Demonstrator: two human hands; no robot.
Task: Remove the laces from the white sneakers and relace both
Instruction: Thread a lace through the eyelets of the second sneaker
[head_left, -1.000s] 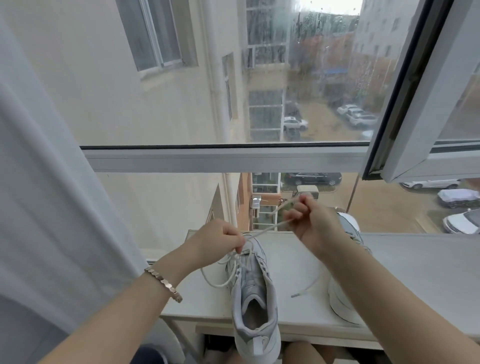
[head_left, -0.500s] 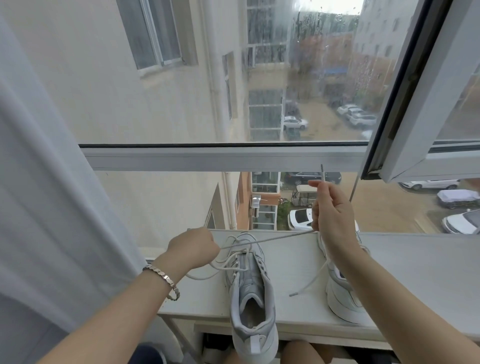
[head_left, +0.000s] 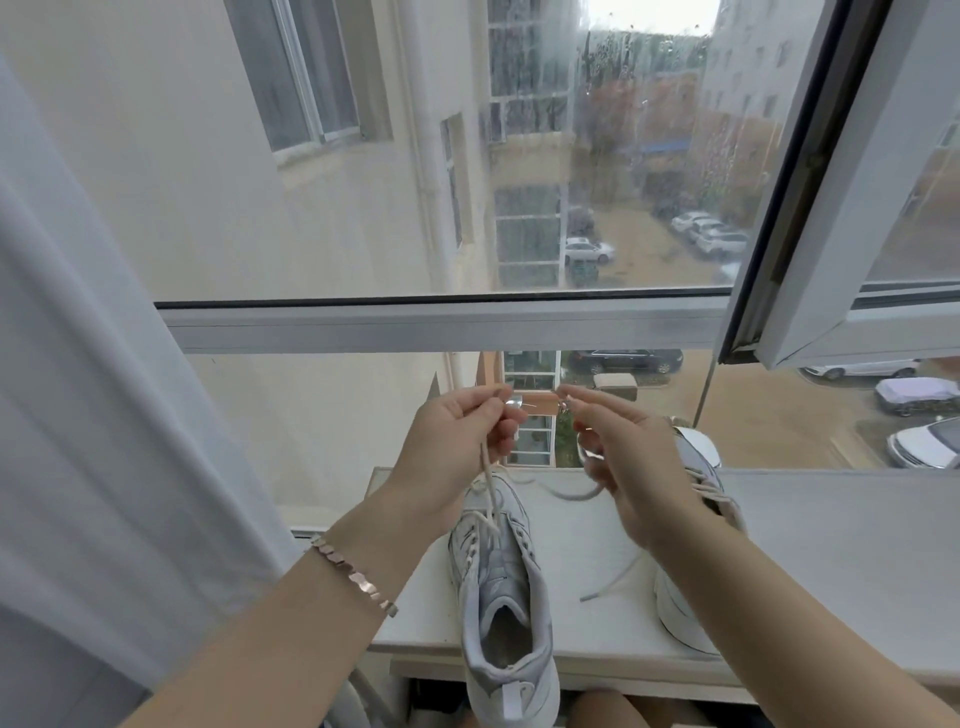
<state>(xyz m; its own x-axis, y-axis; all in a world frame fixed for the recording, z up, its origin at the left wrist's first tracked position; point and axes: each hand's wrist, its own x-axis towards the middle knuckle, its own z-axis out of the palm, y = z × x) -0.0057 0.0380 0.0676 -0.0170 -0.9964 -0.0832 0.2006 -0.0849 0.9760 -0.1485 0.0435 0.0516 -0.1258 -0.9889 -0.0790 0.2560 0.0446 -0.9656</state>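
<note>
Left hand (head_left: 457, 436): raised above the shoe, fingers curled, thumb and forefinger pinching the lace (head_left: 488, 486). The lace is flat off-white cord. It runs taut and near-vertical from the pinch down into the front eyelets of the centre sneaker (head_left: 506, 597).

Right hand (head_left: 631, 457): level with the left and just beside it. Thumb and forefinger tips point toward the left hand, lower fingers loosely curled. A blurred slack loop of lace sits at its underside, and a free end trails below the wrist onto the bench (head_left: 831, 545). Can't tell whether that hand actually grips the cord.

Centre sneaker: smooth white and pale-grey panels, padded collar, toe toward the glass. The heel with its pull tab overhangs the bench's near edge.

Second sneaker (head_left: 685, 618): on the bench to the right, thick white sole, mostly hidden behind the right forearm.

Bench: white, matte, flat, with open surface right of the second sneaker. Its left end stops near the sheer curtain (head_left: 78, 415).

Window rail (head_left: 441, 322) crosses just above the hands. Open sash (head_left: 831, 208) angles in at upper right. Rose-metal link bracelet (head_left: 358, 574) on the left wrist.
</note>
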